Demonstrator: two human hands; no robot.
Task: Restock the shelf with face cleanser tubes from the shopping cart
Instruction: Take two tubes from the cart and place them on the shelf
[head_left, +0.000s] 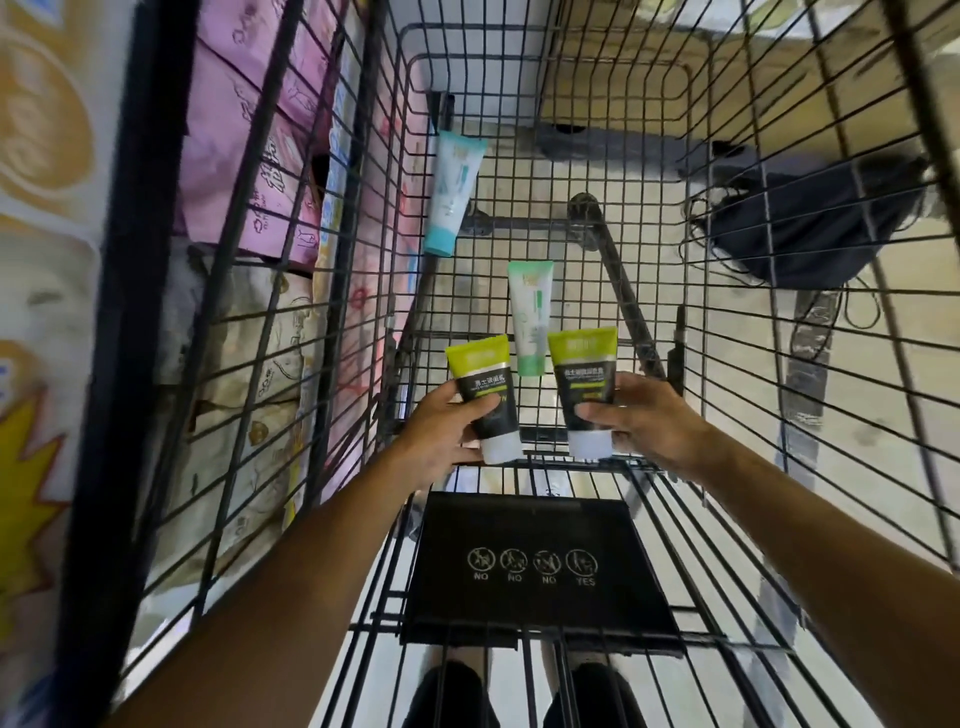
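Four face cleanser tubes show inside the black wire shopping cart (675, 218), whose deep basket keeps the loose stock corralled beside the shelf of pink and cream packets (249, 171) at the person's left. Its black plastic child-seat flap (535, 566) lies nearest the person, carrying nothing. Two tubes remain on the basket floor: a white tube with a teal cap (451, 192) leaning by the left wall, and a white tube with a pale green cap (530, 317) in the middle. The left hand (452, 431) grips one lime-and-black tube with a white cap (485, 395), and the right hand (644, 421) grips its twin (587, 389), both held crimp-up, probably so two go to the shelf per trip.
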